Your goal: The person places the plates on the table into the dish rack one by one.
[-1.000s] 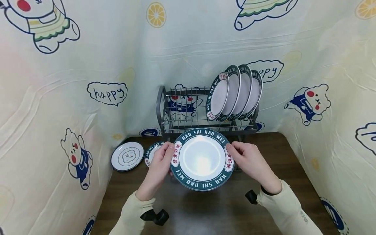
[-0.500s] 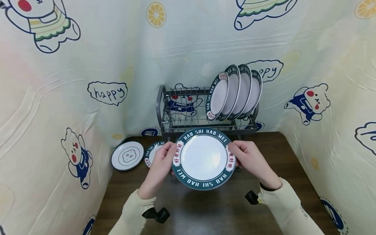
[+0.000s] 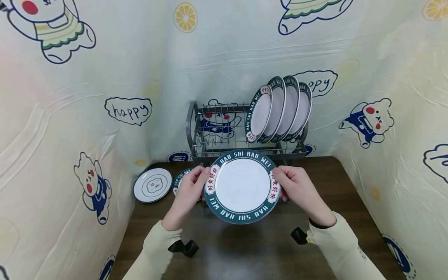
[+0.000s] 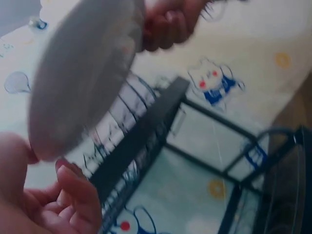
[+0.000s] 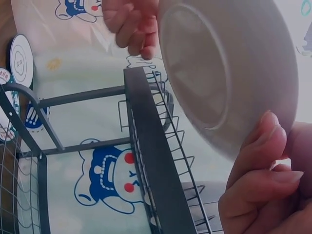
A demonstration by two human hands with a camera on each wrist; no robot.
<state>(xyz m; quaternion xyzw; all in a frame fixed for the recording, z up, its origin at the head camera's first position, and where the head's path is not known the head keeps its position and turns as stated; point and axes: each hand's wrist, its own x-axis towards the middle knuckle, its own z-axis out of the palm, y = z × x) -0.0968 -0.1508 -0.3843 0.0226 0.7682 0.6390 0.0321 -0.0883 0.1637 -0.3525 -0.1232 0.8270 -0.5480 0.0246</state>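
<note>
A white plate (image 3: 242, 186) with a green lettered rim is held up in front of the dish rack, its face tilted toward the head camera. My left hand (image 3: 188, 193) pinches its left edge between thumb and fingers. On the opposite edge my right hand (image 3: 303, 191) grips it the same way. The wrist views show the plate's plain underside, with curled fingers (image 5: 263, 168) against the rim in the right one. Behind it stands the grey wire dish rack (image 3: 224, 149). Several matching plates (image 3: 260, 114) lean upright in the right part of its top tier.
On the brown table (image 3: 241, 252), at the back left, lie a white plate with a cloud-shaped mark (image 3: 153, 186) and a green-rimmed plate (image 3: 177, 182), partly hidden by my left hand. A cartoon-printed cloth (image 3: 140, 58) encloses the table at the back and sides.
Between both hands the plate has shifted slightly up and right, and its tilt has changed a little, so the bright reflection on its face has faded. The plates in the rack stay put.
</note>
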